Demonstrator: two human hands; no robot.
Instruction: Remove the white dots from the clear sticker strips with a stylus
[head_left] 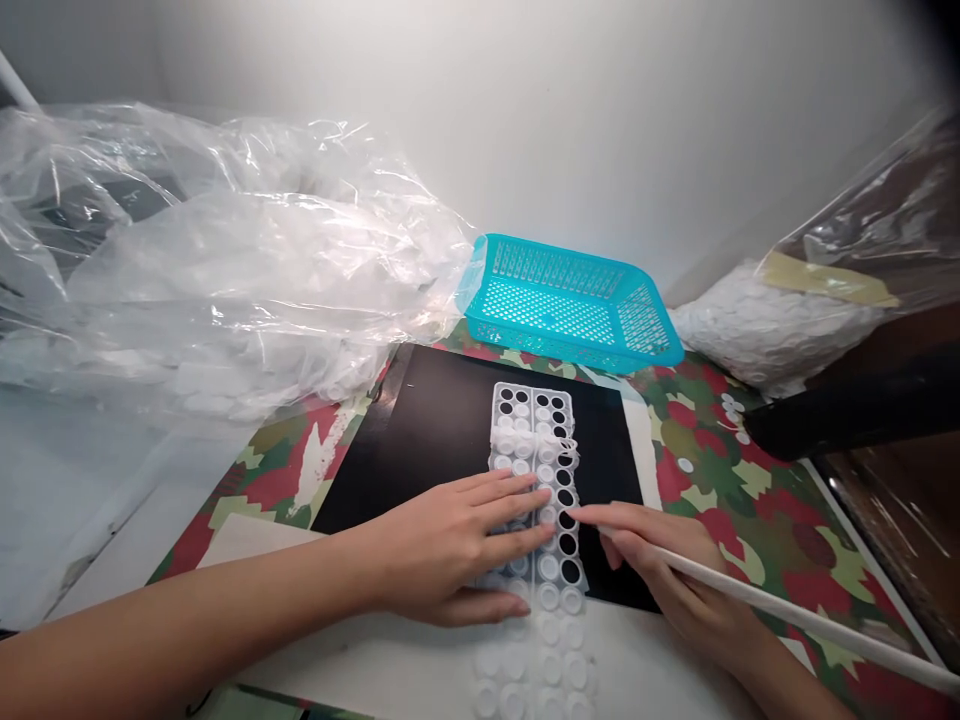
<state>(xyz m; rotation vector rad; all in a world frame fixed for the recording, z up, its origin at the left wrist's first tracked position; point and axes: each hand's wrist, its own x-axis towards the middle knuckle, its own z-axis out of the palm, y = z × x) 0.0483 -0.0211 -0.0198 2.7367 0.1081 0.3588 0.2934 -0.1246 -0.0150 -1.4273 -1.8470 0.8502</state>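
Basket (551,312) behind sheet (450,420).

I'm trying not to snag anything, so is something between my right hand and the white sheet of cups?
Nothing visible blocks your right hand from the sheet's right edge; its fingertips are right beside it. Farther left, your left hand lies across the sheet, covering some cups.

The person's left hand (469,545) lies palm down, fingers spread, across a translucent sheet of round white caps (534,450) that runs over a black mat (427,430). The right hand (671,570) grips a slim white rod (787,608) beside the sheet's right edge. On the camouflage-patterned counter (810,535), a turquoise perforated basket (555,312) sits between a clear plastic bag (247,250) and a bag of white pieces (780,325).
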